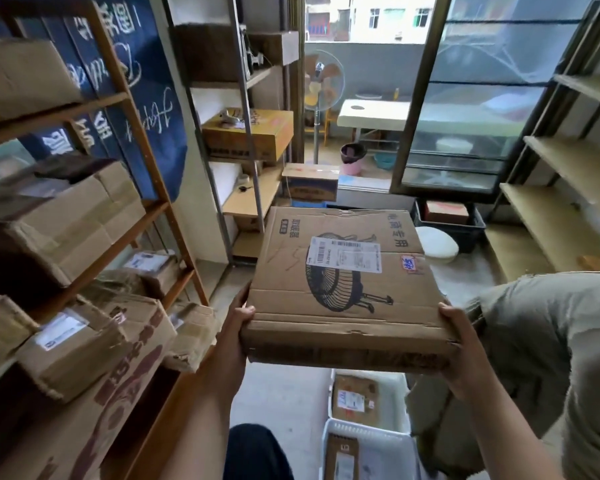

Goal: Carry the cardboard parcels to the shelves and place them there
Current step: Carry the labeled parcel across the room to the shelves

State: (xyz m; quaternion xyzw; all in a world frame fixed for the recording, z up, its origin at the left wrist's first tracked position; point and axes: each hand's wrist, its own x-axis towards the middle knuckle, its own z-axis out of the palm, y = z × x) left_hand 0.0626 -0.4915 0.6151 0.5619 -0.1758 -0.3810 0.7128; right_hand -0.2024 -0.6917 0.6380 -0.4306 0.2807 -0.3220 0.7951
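Observation:
A flat cardboard parcel (343, 289) with a fan drawing and a white shipping label is held level in front of me at chest height. My left hand (238, 327) grips its near left corner and my right hand (459, 344) grips its near right corner. A wooden shelf unit (118, 109) stacked with several cardboard parcels stands close on my left. Another shelf unit (568, 161) with bare boards stands on the right. Below the parcel, white baskets (364, 434) on the floor hold more small parcels.
A metal rack (246, 133) with boxes stands ahead on the left. A box (310, 183) sits on the floor by the doorway, beyond it a standing fan (321, 81). A black crate (451, 223) and a white round object lie ahead right. A grey bulky bag (551, 358) sits right.

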